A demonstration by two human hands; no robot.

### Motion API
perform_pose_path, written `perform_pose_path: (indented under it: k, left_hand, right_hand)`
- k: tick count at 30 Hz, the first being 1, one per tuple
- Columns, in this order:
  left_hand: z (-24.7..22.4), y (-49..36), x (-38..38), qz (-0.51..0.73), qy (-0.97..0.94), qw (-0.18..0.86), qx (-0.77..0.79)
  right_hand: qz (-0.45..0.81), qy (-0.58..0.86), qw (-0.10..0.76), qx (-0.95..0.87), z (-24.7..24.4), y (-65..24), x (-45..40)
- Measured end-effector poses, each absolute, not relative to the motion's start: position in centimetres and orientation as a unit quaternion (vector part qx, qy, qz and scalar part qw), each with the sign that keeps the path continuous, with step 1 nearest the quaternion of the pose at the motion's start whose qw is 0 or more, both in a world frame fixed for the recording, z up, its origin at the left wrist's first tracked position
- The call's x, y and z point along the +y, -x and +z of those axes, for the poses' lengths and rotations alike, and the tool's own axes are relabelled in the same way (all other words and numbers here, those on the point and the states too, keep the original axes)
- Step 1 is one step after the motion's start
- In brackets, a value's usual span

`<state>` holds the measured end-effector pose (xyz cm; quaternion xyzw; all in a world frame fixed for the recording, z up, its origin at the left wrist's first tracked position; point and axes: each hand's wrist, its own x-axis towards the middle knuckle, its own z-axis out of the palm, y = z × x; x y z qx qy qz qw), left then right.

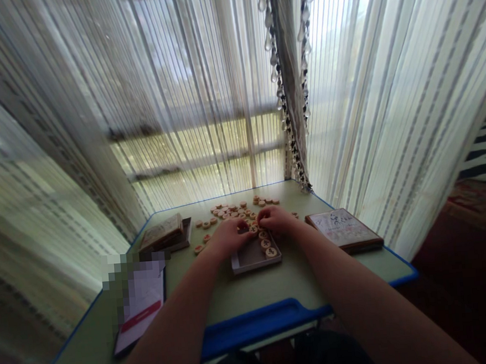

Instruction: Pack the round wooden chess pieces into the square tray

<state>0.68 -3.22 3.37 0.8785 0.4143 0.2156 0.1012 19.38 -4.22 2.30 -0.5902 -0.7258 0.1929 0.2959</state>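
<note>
A shallow open box (253, 266) stands near the middle of the table, with several round wooden Chinese chess pieces (265, 243) lined up along its right side. My left hand (229, 238) reaches over the box's left wall, thumb and fingers closed at a chess piece (253, 229) by the far end. My right hand (277, 220) is at the box's far right corner, its fingers curled together; whatever they hold is hidden. Beyond both hands, many loose chess pieces (224, 212) lie spread on the table, some face up with characters.
A green table (226, 299) has a blue rim and front trough. At left lie a worn box lid or book (161, 232) on a tray and a tablet-like device (141, 305), partly pixelated. A thick book-like box (344, 227) lies at right. Sheer curtains (203, 96) hang behind.
</note>
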Motion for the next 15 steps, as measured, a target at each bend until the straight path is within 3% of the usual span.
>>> perform_pose_path:
  k: [15]
  left_hand:
    - [3.50, -0.78, -3.34, 0.214, -0.875, 0.113, 0.419]
  right_hand:
    - [0.226, 0.592, 0.311, -0.709, 2.53, -19.22, -4.27]
